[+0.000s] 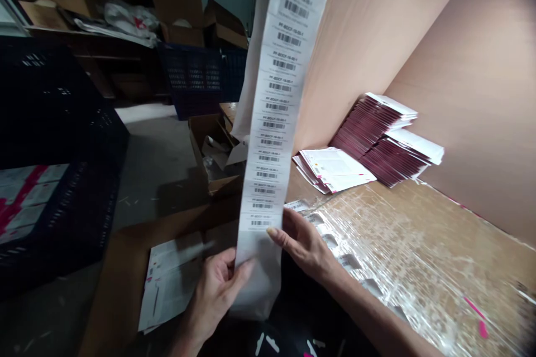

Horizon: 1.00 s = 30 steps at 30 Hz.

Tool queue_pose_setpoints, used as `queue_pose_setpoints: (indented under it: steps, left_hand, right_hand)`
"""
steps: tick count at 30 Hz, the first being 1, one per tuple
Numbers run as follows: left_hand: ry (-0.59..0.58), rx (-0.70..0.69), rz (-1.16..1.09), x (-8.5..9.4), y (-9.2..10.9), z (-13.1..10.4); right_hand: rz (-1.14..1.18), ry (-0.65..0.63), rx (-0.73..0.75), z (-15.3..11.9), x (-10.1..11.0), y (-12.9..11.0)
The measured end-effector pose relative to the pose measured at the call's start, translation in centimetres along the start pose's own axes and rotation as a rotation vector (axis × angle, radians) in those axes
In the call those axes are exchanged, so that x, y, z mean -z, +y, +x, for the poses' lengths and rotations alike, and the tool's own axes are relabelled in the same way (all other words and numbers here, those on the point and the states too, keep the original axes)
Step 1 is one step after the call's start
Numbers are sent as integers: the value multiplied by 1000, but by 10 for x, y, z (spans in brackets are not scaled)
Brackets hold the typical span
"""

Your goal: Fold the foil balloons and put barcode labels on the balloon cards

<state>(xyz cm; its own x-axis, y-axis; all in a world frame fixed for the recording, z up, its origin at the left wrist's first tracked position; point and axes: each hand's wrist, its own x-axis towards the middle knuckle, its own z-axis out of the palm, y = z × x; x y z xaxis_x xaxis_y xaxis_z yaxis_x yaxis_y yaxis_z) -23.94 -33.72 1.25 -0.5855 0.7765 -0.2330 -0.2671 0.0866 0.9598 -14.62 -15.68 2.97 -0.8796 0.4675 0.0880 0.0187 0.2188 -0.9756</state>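
A long white strip of barcode labels point(274, 106) hangs from the top of the view down to the person's lap. Its lower end is blank backing without labels. My left hand point(220, 284) pinches the left edge of that blank part between thumb and fingers. Slightly higher, my right hand point(304, 242) grips the right edge, its thumb on the front near the lowest label and its fingers partly hidden behind the strip. Just right of my right hand, several loose labels point(349, 261) stick along the edge of the plastic-covered table point(419, 245).
Stacked white and maroon folded packets point(377, 128) and flat printed sheets point(335, 167) lie at the back of the table. Left are a cardboard box point(113, 268) with printed sheets point(171, 279) and a dark blue crate point(96, 195). An open carton point(218, 148) stands behind.
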Motion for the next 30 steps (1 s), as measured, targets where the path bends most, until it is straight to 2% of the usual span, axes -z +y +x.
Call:
queue_pose_setpoints:
  steps: [1, 3, 6, 8, 10, 11, 12, 14, 16, 17, 22, 24, 25, 28, 30]
  left_hand:
    - [-24, -14, 16, -1, 2, 0]
    - [-36, -53, 16, -2, 7, 2]
    - [7, -80, -8, -2, 12, 7]
    - [25, -71, -17, -3, 12, 10]
    - [43, -65, -41, -6, 11, 11]
    - [50, -69, -52, -7, 11, 11]
    - [56, -76, -56, -8, 11, 10]
    - [62, -104, -39, -10, 11, 9]
    - [77, -130, 3, -11, 12, 7]
    - [90, -140, 24, -12, 12, 6]
    - [95, -144, 63, -13, 14, 1]
    - [88, -142, 72, -14, 13, 1]
    - [86, -142, 74, -13, 12, 1]
    - [95, -130, 45, -9, 10, 4]
    - [155, -129, 1, -3, 11, 6]
  right_hand:
    - [106, -17, -9, -4, -6, 2]
    - [169, -53, -18, -8, -12, 6]
    - [58, -18, 13, -9, -13, 9]
    - [-212, 162, 125, -11, -12, 8]
    - [-559, 399, 317, -12, -13, 3]
    - [-714, 457, 425, -13, -14, -1]
    - [-837, 444, 526, -14, -15, -6]
    - [-976, 261, 663, -14, -18, -15]
    - [-1030, 78, 715, -12, -19, -24]
    - [-1053, 25, 728, -11, -20, -27]
    - [-1165, -47, 803, -9, -24, -29]
    - [-1091, -11, 771, -10, -29, -26]
    - [-991, 33, 710, -12, -31, -25]
    - [-471, 241, 377, -14, -24, -26]
    - [-168, 386, 189, -8, -6, -30]
